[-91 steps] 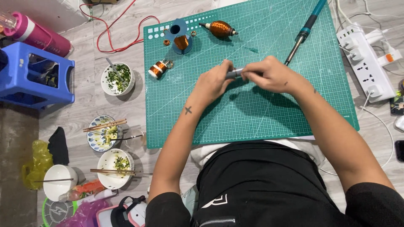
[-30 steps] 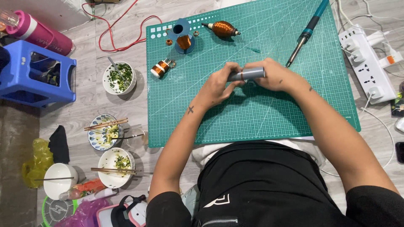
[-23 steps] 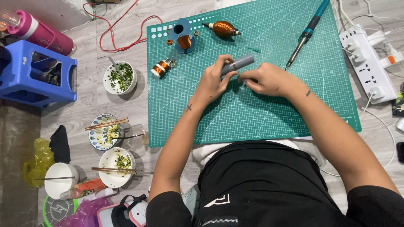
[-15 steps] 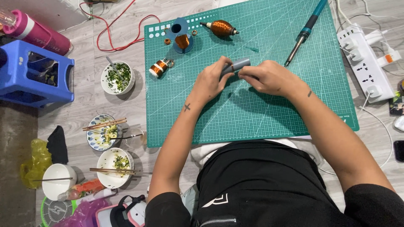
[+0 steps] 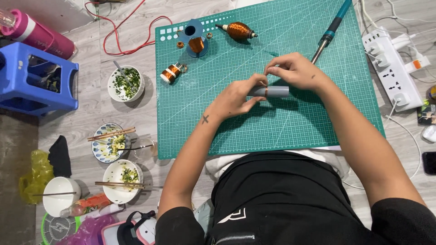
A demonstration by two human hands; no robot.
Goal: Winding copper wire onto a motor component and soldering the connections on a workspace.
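A short grey tube [image 5: 275, 91] with a band of copper wire around it lies level above the green cutting mat [image 5: 272, 127]. My left hand [image 5: 237, 96] grips the tube's left end. My right hand [image 5: 295, 71] sits just above the tube, fingertips pinched at the wire band. A small copper wire spool [image 5: 170, 73], a blue holder with a copper coil [image 5: 195, 40] and a spindle-shaped copper coil [image 5: 238, 31] rest at the mat's top left. A teal-handled soldering iron [image 5: 330, 32] lies at the top right.
A white power strip [image 5: 390, 68] lies right of the mat. A red cable [image 5: 131, 31], a blue plastic stool [image 5: 34, 77] and a pink bottle [image 5: 38, 34] sit to the left. Several bowls with food and chopsticks [image 5: 116, 136] stand on the floor at lower left.
The tube went from tilted to level and now sits lower. My right hand lifted off its end and now pinches at the wire band from above.
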